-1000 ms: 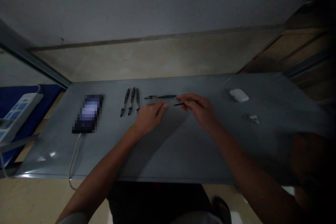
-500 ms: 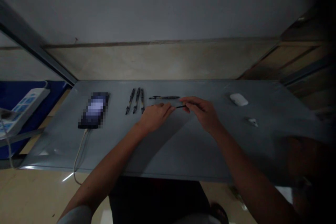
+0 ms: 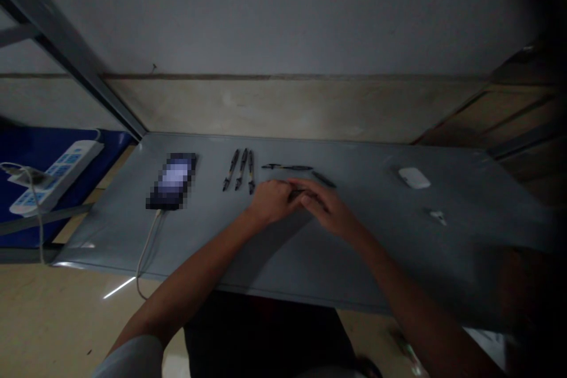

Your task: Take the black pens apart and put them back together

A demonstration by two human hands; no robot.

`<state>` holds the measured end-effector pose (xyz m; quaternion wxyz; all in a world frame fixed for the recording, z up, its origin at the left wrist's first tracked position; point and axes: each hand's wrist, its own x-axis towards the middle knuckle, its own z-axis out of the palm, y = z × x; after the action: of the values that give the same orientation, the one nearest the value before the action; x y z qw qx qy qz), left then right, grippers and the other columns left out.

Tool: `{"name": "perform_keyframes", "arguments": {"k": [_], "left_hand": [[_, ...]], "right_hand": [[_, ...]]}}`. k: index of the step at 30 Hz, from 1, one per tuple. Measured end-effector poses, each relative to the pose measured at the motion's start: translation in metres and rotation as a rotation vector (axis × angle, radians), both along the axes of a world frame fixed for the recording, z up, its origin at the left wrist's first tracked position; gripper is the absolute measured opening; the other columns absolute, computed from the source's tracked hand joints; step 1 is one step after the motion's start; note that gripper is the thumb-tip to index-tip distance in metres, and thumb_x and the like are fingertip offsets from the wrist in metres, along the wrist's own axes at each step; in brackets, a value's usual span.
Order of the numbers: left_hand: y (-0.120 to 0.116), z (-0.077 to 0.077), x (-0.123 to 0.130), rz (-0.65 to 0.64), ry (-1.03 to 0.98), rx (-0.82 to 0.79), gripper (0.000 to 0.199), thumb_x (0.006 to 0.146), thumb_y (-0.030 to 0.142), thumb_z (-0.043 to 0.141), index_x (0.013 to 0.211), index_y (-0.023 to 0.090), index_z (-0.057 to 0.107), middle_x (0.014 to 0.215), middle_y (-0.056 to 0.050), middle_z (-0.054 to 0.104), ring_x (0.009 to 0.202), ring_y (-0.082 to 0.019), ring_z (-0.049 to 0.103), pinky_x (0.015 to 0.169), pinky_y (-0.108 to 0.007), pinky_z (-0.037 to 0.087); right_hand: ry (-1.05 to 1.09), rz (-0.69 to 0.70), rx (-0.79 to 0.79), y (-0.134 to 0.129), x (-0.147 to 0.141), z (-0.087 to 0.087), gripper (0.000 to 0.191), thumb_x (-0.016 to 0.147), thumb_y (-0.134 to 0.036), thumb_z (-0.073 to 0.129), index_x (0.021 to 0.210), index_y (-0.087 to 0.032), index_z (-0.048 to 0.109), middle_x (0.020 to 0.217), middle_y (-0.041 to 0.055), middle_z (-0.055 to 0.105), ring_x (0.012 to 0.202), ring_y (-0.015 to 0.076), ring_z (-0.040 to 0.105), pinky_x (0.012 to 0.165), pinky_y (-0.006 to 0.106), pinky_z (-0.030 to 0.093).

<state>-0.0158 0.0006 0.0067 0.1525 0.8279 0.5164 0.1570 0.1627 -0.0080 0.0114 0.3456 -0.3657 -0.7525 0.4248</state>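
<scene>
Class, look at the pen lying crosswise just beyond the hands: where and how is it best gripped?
Probably pinch the crosswise pen mid-barrel, coming from above and squeezing across its long sides: it lies flat on the table, long and thin, running left to right, with its middle uncovered.

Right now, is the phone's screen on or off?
On, apparently: despite the blur, the phone shows a bright, bluish-white patch.

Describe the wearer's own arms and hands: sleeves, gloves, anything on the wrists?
Left hand and right hand are ungloved; no watch or band shows at either wrist. Both forearms are bare. A short grey sleeve covers the left upper arm, with no marking visible. No sleeve can be made out on the right; that side is too dark.
</scene>
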Motion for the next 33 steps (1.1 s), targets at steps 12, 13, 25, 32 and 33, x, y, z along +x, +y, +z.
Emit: {"name": "perform_keyframes", "arguments": {"k": [12, 13, 25, 32, 33], "left_hand": [[0.001, 0.009, 0.001, 0.211, -0.147, 0.018, 0.062, 0.095, 0.063, 0.038, 0.064, 0.019, 0.067, 0.054, -0.005, 0.057, 0.051, -0.016, 0.049, 0.054, -0.028, 0.026], [0.001, 0.011, 0.000, 0.234, -0.159, 0.036, 0.064, 0.096, 0.064, 0.037, 0.063, 0.018, 0.066, 0.054, -0.004, 0.057, 0.051, -0.015, 0.049, 0.054, -0.028, 0.025], [0.002, 0.012, -0.002, 0.271, -0.046, 0.086, 0.068, 0.096, 0.068, 0.032, 0.066, 0.019, 0.069, 0.060, -0.005, 0.063, 0.058, -0.018, 0.059, 0.055, -0.028, 0.030], [0.003, 0.012, -0.003, 0.284, -0.040, 0.077, 0.069, 0.096, 0.068, 0.031, 0.068, 0.019, 0.070, 0.061, -0.006, 0.065, 0.059, -0.018, 0.060, 0.056, -0.028, 0.033], [0.003, 0.012, -0.003, 0.286, -0.038, 0.074, 0.069, 0.096, 0.068, 0.031, 0.068, 0.019, 0.071, 0.061, -0.006, 0.065, 0.059, -0.018, 0.060, 0.056, -0.028, 0.033]], "right_hand": [[0.063, 0.009, -0.034, -0.004, 0.002, 0.003, 0.072, 0.098, -0.051, 0.050, 0.159, -0.027, 0.021, 0.075, 0.0016, 0.066, 0.062, 0.0185, 0.060, 0.061, 0.031, 0.051], [0.050, -0.066, 0.004, -0.001, 0.005, 0.001, 0.066, 0.100, -0.051, 0.046, 0.158, -0.027, 0.026, 0.070, 0.0006, 0.064, 0.060, 0.0183, 0.058, 0.059, 0.031, 0.050], [-0.330, -0.553, 0.267, 0.042, 0.042, -0.035, 0.021, 0.090, -0.036, 0.061, 0.094, -0.019, 0.071, 0.095, 0.0120, 0.070, 0.093, 0.0282, 0.065, 0.087, 0.044, 0.049], [0.185, -0.488, -0.015, 0.029, 0.033, -0.009, 0.021, 0.084, -0.037, 0.070, 0.096, -0.021, 0.073, 0.070, 0.0001, 0.064, 0.067, 0.0162, 0.060, 0.064, 0.029, 0.046], [0.232, -0.473, -0.022, 0.028, 0.032, -0.009, 0.019, 0.085, -0.037, 0.069, 0.096, -0.021, 0.074, 0.069, -0.0002, 0.064, 0.068, 0.0160, 0.060, 0.066, 0.029, 0.047]]}}
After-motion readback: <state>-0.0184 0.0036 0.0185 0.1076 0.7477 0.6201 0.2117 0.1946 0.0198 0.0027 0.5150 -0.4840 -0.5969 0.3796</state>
